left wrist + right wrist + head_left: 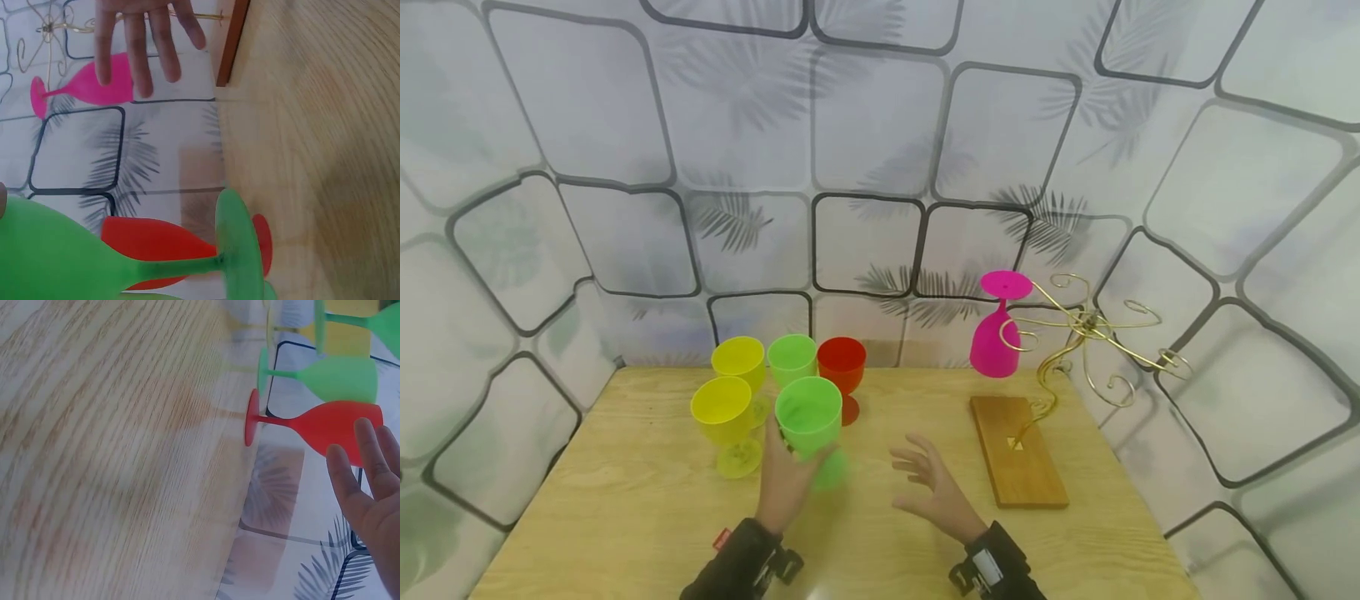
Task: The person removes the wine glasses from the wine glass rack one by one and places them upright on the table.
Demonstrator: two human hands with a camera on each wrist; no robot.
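While the right hand (934, 487) spreads empty, left hand (786, 479) grips green goblet (809, 417).

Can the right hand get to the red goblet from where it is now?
Probably yes. The right hand hovers open over bare table, and the red goblet stands behind the green goblet that the left hand grips, its right side unobstructed.

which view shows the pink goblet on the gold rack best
The head view: the pink goblet shows whole, hanging upside down from an arm of the gold rack above its wooden base. The left wrist view shows the goblet sideways, partly behind the right hand. The right wrist view does not show it.
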